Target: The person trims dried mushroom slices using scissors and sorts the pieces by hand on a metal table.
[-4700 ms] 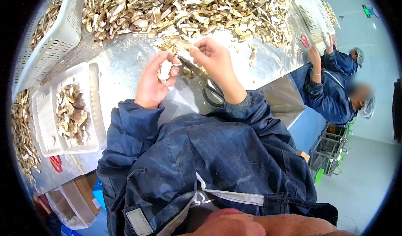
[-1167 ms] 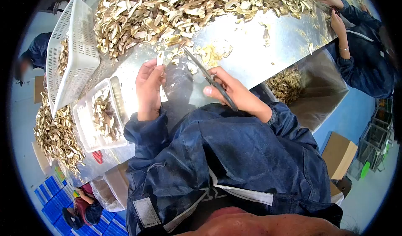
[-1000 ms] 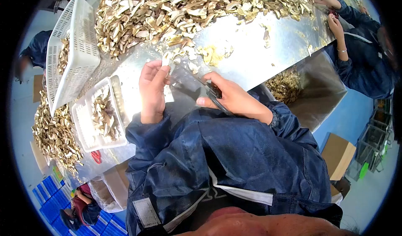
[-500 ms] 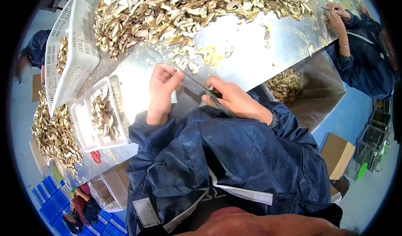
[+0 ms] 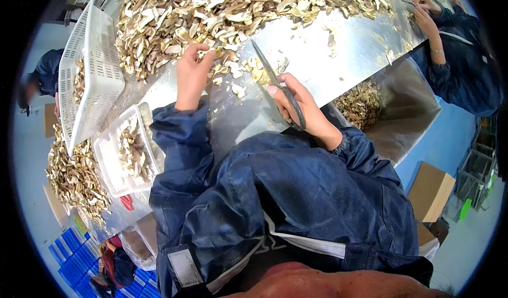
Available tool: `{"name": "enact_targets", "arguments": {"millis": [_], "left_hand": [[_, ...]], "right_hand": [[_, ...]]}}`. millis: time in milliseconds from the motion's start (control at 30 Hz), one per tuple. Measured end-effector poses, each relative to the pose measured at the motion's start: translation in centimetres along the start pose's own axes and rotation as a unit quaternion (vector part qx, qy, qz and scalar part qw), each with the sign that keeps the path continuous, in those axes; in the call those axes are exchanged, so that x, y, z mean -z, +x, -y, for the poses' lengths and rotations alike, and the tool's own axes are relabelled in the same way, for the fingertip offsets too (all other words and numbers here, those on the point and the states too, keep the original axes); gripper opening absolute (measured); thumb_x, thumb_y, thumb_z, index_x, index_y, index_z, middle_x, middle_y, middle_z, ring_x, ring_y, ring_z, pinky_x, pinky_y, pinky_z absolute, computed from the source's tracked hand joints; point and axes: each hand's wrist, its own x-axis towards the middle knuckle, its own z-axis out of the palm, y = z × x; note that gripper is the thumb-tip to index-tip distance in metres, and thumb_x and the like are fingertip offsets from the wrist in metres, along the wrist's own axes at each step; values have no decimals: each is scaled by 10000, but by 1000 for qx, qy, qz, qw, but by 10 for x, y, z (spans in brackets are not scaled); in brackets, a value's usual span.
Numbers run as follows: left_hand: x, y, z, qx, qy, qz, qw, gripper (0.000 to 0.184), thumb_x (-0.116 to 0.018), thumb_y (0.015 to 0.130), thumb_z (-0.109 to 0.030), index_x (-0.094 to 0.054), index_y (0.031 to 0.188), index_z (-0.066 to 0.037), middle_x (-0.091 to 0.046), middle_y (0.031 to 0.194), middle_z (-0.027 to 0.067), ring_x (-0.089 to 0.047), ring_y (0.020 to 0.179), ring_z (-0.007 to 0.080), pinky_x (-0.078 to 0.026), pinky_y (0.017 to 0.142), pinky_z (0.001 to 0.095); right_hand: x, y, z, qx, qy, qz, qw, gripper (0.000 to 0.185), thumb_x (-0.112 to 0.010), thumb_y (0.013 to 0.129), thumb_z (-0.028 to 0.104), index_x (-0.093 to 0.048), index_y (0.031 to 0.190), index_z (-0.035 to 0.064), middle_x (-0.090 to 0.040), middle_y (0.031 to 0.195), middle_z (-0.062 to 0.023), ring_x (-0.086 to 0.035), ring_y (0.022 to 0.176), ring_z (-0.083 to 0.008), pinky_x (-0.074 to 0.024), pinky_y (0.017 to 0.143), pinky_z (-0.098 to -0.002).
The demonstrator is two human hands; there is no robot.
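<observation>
At the near edge of a big pile of dried mushroom slices (image 5: 211,12), my left hand (image 5: 191,78) reaches out with thumb and forefinger apart; no slice shows clearly between them. My right hand (image 5: 304,105) is wrapped round the handles of a pair of dark scissors (image 5: 269,69). Their blades point away from me and to the left, above the metal table (image 5: 233,123). Small pale mushroom scraps (image 5: 256,71) lie on the table between my hands, partly behind the blades.
Left stand a tilted white basket (image 5: 103,81) and a white plastic tray (image 5: 114,179) holding slices, near another heap (image 5: 74,176). A lined bin (image 5: 407,113) with mushroom pieces sits below the table edge at right. A co-worker's hands (image 5: 426,12) are at far right.
My left hand has moved forward from the scissor tips to the pile's edge. My right hand has lifted and turned the scissors, so the blades point more forward.
</observation>
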Motion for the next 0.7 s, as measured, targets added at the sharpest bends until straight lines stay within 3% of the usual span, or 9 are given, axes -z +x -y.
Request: {"name": "enact_targets", "arguments": {"millis": [100,133,267,367,400,500,533,633,700], "left_hand": [[-17,5,12,-177,218,-87,956,217,-718,890,-190,-654,1002,-15,-680,915,156,-618,778,290,-510,735,384],[-18,1,11,-180,203,-92,958,270,-731,874,-178,-658,1054,10,-653,836,165,-629,789,357,-504,750,415],[-10,-17,-3,-131,171,-48,975,229,-722,888,-158,-625,1019,3,-671,1063,164,-646,1054,317,-486,862,377],[-9,-25,14,-184,112,-94,972,185,-698,873,-98,-616,1019,-21,-635,1016,135,-623,966,288,-488,842,359],[-6,-33,4,-106,47,-73,991,187,-685,898,-92,-627,1056,-12,-647,1029,104,-628,911,199,-490,808,320],[6,-50,-2,-14,-21,-10,1000,214,-669,923,-84,-639,1115,5,-650,1048,74,-601,867,127,-488,760,283],[7,-53,1,-6,-125,33,992,255,-661,928,-72,-648,1167,15,-648,1056,58,-588,841,101,-485,734,255],[9,-49,-2,-23,-91,34,995,287,-660,921,-53,-654,1202,6,-650,1057,58,-587,891,85,-478,736,234],[7,-32,-4,-88,61,3,994,314,-682,918,-120,-662,1216,-24,-667,1141,113,-622,981,221,-487,848,320]], "right_hand": [[4,0,-1,2,5,4,1000,285,-563,1059,319,-502,1157,59,-416,565,44,-379,456,-65,-306,459,-244],[6,0,-1,7,8,6,1000,283,-564,1059,318,-501,1155,60,-414,566,43,-382,458,-65,-308,458,-243],[8,1,-2,7,2,21,1000,276,-566,1059,313,-503,1153,62,-417,572,40,-394,465,-64,-310,457,-241],[8,2,-2,7,1,34,999,273,-570,1058,308,-503,1153,61,-420,575,38,-397,468,-64,-310,460,-241],[9,2,-3,6,2,35,999,268,-571,1058,303,-503,1153,62,-419,578,39,-397,468,-63,-309,460,-240],[12,2,-4,6,5,35,999,255,-573,1057,291,-505,1156,66,-415,586,43,-393,469,-61,-306,460,-239],[12,3,-4,6,5,37,999,250,-573,1058,287,-505,1157,67,-413,588,44,-391,468,-60,-304,458,-239],[8,2,-2,5,20,41,999,244,-577,1056,280,-507,1162,72,-414,593,46,-389,469,-59,-300,455,-240],[6,2,-2,6,18,39,999,256,-593,1048,288,-507,1164,77,-421,593,44,-394,471,-61,-302,456,-239]]}}
